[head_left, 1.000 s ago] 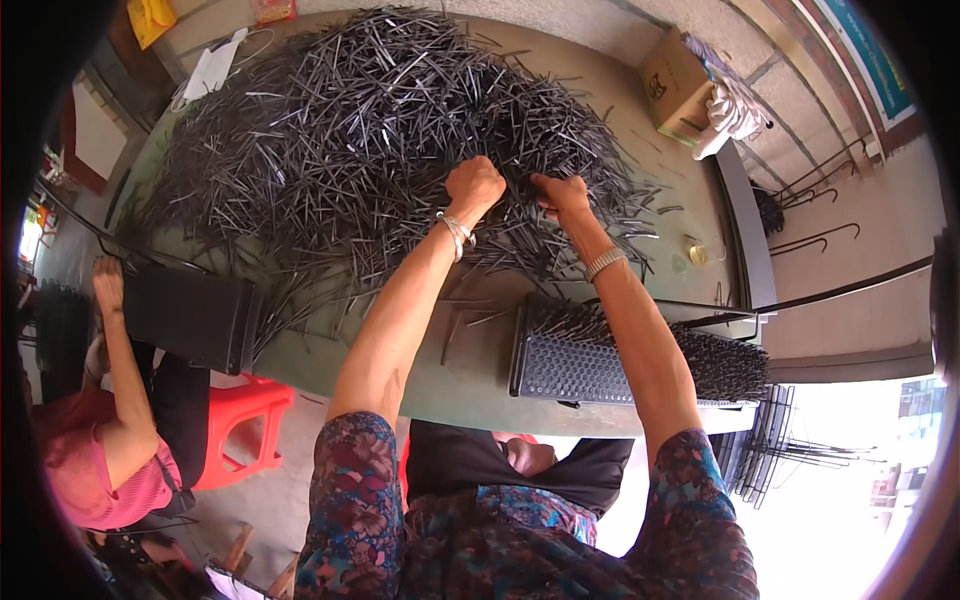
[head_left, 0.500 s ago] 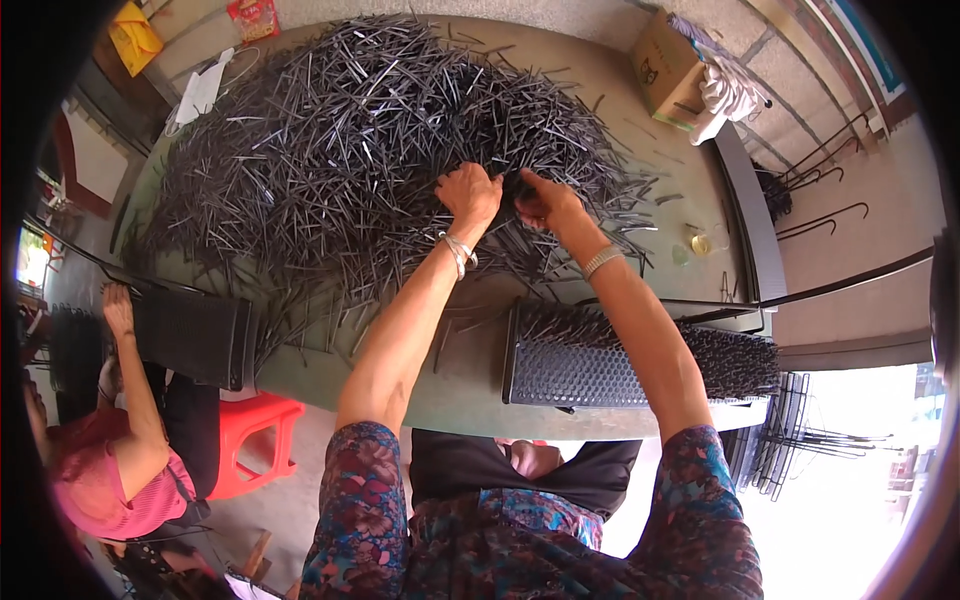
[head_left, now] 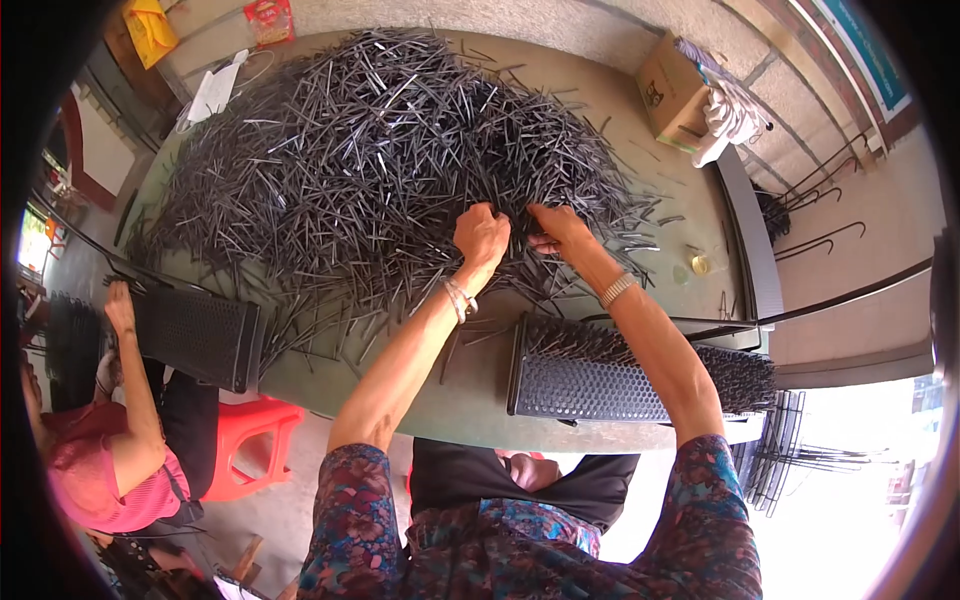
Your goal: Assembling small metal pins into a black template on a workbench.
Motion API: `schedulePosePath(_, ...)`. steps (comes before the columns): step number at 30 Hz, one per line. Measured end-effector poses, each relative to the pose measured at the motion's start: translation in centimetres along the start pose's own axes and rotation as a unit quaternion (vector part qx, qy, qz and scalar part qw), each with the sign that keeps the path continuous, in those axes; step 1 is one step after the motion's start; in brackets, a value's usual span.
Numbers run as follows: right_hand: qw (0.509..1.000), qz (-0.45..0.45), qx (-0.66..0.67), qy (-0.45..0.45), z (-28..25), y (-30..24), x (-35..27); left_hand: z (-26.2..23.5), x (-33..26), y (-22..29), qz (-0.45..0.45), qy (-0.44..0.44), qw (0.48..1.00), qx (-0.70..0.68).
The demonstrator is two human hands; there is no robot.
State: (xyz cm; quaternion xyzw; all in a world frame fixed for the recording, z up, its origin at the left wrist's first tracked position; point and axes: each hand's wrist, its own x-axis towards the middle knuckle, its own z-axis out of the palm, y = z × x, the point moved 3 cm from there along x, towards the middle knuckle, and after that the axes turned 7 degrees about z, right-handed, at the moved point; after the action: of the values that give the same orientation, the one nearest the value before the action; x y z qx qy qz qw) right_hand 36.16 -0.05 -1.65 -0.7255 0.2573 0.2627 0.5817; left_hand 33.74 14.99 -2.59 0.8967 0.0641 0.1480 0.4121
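Note:
A wide heap of thin black strips (head_left: pixel 350 150) covers much of the table. At its near right edge both my hands work close together. My left hand (head_left: pixel 482 238), with bracelets at the wrist, is closed, its fingertips down among the strips; what it pinches is hidden. Just to its right, my right hand (head_left: pixel 565 232) is curled round a few dark strips, its thumb side toward the left hand. Below my right forearm a black perforated box-shaped rack (head_left: pixel 590 385) stands at the table's near edge, its top bristling with upright strips.
A co-worker in pink (head_left: pixel 115 460) sits at the left by a similar black rack (head_left: pixel 195 335) and a red stool (head_left: pixel 250 450). A cardboard box (head_left: pixel 672 90) with white cloth stands at the back right. Black rods (head_left: pixel 850 300) cross on the right; wire hooks (head_left: pixel 825 240) hang beyond.
Both hands have drawn back slightly toward me, staying close together at the heap's edge. The whole view has also shifted a little.

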Motion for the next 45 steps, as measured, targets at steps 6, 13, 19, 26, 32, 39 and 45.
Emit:
schedulePosePath(6, 0.996, 0.024, -0.086, -0.029, -0.6, -0.7, 1.9, -0.9, 1.4, -1.5, -0.039, -0.032, 0.997, -0.052)
schedulePosePath(13, 0.987, -0.05, -0.03, 0.149, 1.1, 0.1, 2.2, 0.2, 1.9, -2.4, -0.098, 0.005, 0.992, -0.077)
schedulePosePath(19, 0.997, -0.052, 0.003, 0.049, 1.0, 1.7, 1.0, 0.7, 1.5, -3.7, -0.197, -0.014, 0.955, -0.22)
schedulePosePath(26, 0.962, -0.228, -0.118, 0.096, 2.2, 1.2, -3.5, 0.2, -0.1, -2.8, -0.245, -0.061, 0.854, -0.455)
schedulePosePath(32, 0.889, -0.335, -0.255, 0.179, 2.3, -0.9, -6.7, -2.5, -0.5, -0.2, -0.249, -0.14, 0.829, -0.48)
schedulePosePath(39, 0.764, -0.433, -0.384, 0.286, 3.3, -1.4, -8.8, -3.3, -0.8, 2.5, -0.194, -0.169, 0.681, -0.685)
schedulePosePath(45, 0.687, -0.47, -0.492, 0.254, 4.3, 0.5, -11.0, -3.0, -2.1, 1.7, -0.241, -0.143, 0.77, -0.574)
